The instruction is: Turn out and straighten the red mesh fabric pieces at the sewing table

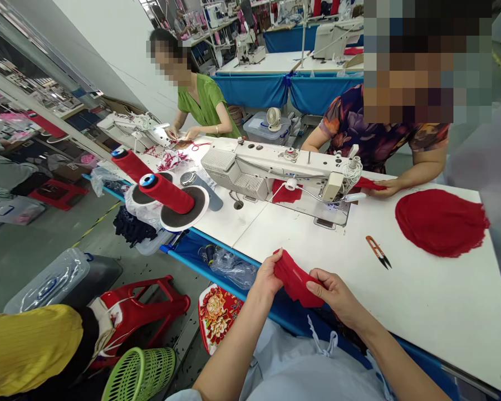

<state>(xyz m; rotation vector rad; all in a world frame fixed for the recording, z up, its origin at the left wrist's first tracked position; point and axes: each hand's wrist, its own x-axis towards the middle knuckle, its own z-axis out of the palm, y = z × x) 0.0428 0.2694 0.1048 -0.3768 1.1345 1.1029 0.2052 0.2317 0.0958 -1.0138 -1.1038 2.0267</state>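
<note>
My left hand (271, 273) pinches the left end of a small red cloth piece (294, 278). Its right end is gripped between the thumb and fingers of my right hand (328, 289). The cloth is stretched between both hands, just off the near edge of the white table (426, 301). Beyond it stands a white sewing machine (284, 167), with another bit of red cloth (286, 191) under its arm. Orange-handled thread snips (378, 252) lie to the right of my hands. Farther right is a round stack of red fabric (442, 223).
Red thread cones (167, 193) and a grey bottle (209, 192) stand at the left. Across the table a person's hand (386, 186) holds red cloth; a person in green (211, 106) works farther off. A red stool (146, 306) and green basket (140, 373) are lower left.
</note>
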